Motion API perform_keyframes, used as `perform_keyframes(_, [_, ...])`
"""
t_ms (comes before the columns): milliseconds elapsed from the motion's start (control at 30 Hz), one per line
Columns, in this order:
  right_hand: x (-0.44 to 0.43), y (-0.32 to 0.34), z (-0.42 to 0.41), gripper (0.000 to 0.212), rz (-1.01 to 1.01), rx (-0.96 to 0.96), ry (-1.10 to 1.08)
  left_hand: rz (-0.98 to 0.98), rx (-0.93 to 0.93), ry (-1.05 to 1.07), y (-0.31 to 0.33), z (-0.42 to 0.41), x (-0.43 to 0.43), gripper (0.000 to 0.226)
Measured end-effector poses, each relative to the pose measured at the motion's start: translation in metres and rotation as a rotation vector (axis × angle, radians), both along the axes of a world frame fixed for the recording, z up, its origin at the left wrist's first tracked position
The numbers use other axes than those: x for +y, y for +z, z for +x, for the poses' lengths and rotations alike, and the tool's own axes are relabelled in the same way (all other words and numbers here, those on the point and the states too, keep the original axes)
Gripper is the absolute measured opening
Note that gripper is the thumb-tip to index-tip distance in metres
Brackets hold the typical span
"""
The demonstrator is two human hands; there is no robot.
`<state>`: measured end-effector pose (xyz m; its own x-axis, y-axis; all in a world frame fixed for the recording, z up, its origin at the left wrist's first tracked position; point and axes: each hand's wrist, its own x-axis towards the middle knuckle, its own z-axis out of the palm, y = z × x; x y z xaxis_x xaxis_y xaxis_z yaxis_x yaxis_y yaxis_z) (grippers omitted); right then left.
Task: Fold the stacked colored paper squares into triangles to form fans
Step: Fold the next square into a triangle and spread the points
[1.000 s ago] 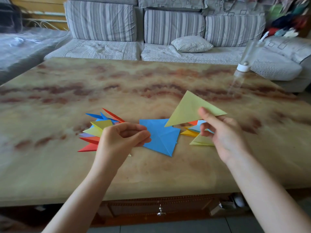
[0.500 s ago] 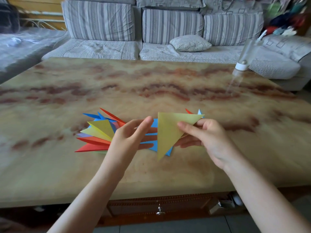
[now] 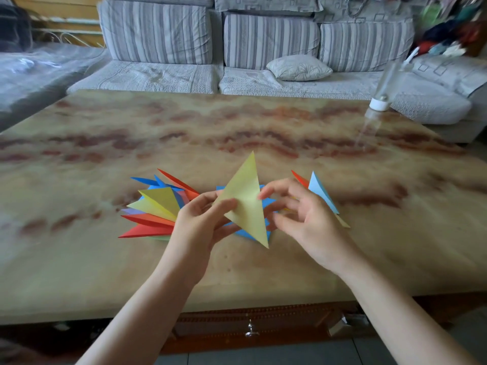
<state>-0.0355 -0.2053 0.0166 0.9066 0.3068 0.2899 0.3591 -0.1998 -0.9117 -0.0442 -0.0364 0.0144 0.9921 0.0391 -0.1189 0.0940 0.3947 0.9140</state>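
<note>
The left hand (image 3: 200,222) pinches the yellow triangle (image 3: 245,204) upright; the right hand (image 3: 303,219) is loosely spread, one fingertip (image 3: 261,195) touching its edge

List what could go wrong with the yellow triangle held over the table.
The left hand pinches the yellow triangle by one corner only, so it may slip or twist loose. The fan of folded triangles lies beside that hand; setting the piece in could knock its points out of order.

The worktop (image 3: 237,122) looks like polished, veined stone with a soft gloss, the yellow triangle (image 3: 246,206) and the fan of folded triangles (image 3: 155,206) are smooth matt paper, the sofa (image 3: 158,32) is striped woven cloth, and the bottle (image 3: 384,83) is clear plastic.
</note>
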Motion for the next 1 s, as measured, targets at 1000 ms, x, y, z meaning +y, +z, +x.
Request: perform_keyframes(1000, [0.0036, 0.0044, -0.0001, 0.015, 0.223, 0.18, -0.103, 0.186, -0.222, 0.066, 0.0056, -0.0078, -0.0077, 0.024])
